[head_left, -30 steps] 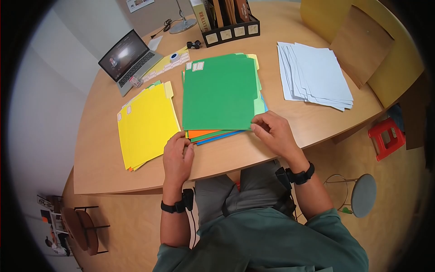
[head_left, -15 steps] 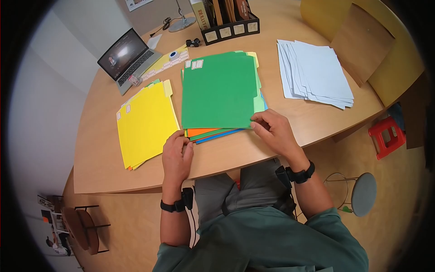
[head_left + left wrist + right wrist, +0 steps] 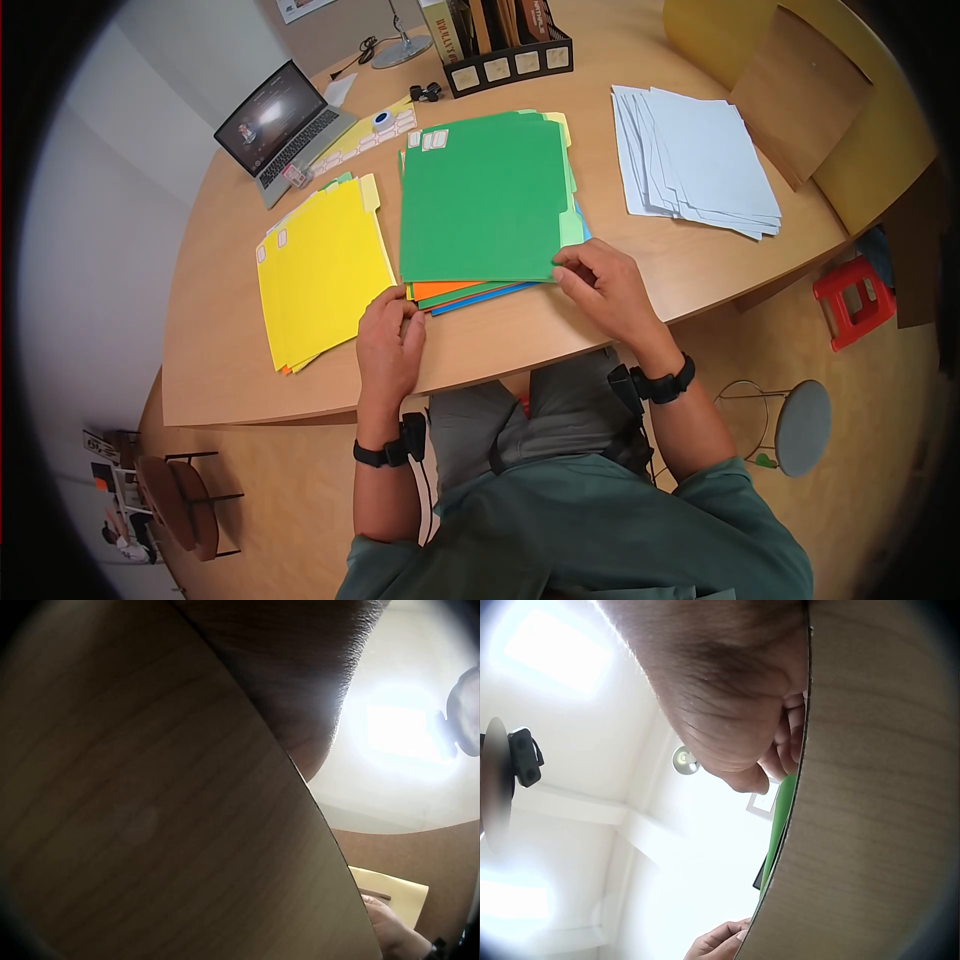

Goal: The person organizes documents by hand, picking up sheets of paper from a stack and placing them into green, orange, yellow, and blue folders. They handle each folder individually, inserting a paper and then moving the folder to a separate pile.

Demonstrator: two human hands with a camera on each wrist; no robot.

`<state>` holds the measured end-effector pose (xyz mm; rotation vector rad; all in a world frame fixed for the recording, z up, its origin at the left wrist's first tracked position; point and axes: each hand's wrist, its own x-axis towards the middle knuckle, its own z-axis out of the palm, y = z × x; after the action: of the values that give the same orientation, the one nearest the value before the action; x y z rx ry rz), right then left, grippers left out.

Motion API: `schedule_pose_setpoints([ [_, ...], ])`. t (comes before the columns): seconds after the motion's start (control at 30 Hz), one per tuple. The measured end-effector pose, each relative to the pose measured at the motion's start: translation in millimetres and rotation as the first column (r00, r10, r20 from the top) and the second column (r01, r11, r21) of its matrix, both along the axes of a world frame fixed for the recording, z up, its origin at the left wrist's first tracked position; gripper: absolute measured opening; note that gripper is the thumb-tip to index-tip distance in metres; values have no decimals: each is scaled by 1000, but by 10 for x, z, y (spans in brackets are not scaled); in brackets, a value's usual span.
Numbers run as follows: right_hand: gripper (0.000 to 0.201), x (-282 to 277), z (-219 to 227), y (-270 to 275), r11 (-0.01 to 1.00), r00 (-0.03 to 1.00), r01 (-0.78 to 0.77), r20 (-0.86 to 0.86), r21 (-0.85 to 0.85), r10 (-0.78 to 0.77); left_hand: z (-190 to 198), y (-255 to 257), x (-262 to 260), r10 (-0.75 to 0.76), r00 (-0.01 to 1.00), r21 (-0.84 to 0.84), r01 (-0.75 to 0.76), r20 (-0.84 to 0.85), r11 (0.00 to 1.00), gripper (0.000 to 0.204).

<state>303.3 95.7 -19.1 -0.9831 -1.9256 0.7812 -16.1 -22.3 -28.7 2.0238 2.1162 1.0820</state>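
Note:
In the head view a stack of file folders with a green folder [image 3: 485,200] on top lies before me, its lower sheets orange, green and blue at the near edge. My left hand [image 3: 392,340] rests at the stack's near left corner, fingers loosely bent. At the near right corner, the fingertips of my right hand [image 3: 605,290] touch the green folder, thumb beside them. A second stack, topped by a yellow folder [image 3: 325,275] with small labels, lies left of my left hand. The right wrist view shows my right hand's bent fingers above the table edge, near a green folder edge [image 3: 780,814].
White papers [image 3: 695,165] are piled at the right. A laptop [image 3: 290,125], a label sheet [image 3: 365,148] and a tape roll [image 3: 382,121] sit at the back left. Behind the folders stands a black file holder [image 3: 512,68]. A curved yellow panel [image 3: 720,40] borders the desk's right.
The head view has shifted very slightly, so the desk appears a little higher. Both hands stay at the near corners of the green-topped stack.

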Motion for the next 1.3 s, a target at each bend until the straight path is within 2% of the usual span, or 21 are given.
schedule_pose_setpoints([
  [0.17,22,13,-46,18,999,1000,-19,-2,49,19,7,-2,-3,-10,1000,-1,10,15,1000,12],
  [0.6,21,12,-18,-4,1000,1000,-11,-22,14,11,-2,-6,10,5,999,6,-5,43,1000,11],
  [0.9,20,26,4,-44,1000,998,-2,-58,-10,2,18,-17,30,6,1000,14,-6,-11,1000,11],
  [0.97,19,43,-5,-51,1000,997,-4,-81,-19,2,7,-11,30,29,999,5,-29,38,1000,9],
  [1.1,16,54,-51,-14,1000,997,-4,-79,-7,3,-12,12,15,31,1000,10,-31,3,999,9],
  [1.2,15,48,-59,-3,1000,997,-6,-78,2,6,33,11,54,36,997,20,-37,70,999,9],
  [1.27,15,58,-55,-10,1000,997,-11,-73,9,11,83,-7,78,18,999,13,-18,-47,1000,8],
  [1.3,15,53,-43,-17,1000,998,2,-61,13,-1,81,-2,67,23,999,13,-23,-44,1000,8],
])
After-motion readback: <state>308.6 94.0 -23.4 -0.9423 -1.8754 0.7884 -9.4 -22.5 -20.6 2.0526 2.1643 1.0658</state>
